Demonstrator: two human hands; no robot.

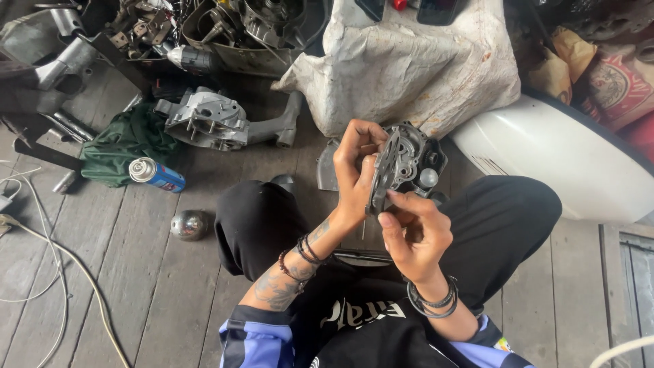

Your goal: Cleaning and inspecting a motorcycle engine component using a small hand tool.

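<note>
Item in hand: a grey cast-metal engine casing with round bores [407, 163], held upright above my lap at centre frame. My left hand [357, 170] was closed on its near edge, fingers curled over the top; my right hand [415, 232] pinched its lower rim between thumb and fingers. On the wooden plank floor [136, 272]: a blue spray can [157, 175] at left, a shiny metal ball [189, 224] below it, a larger silver engine housing [208, 119] at upper left.
</note>
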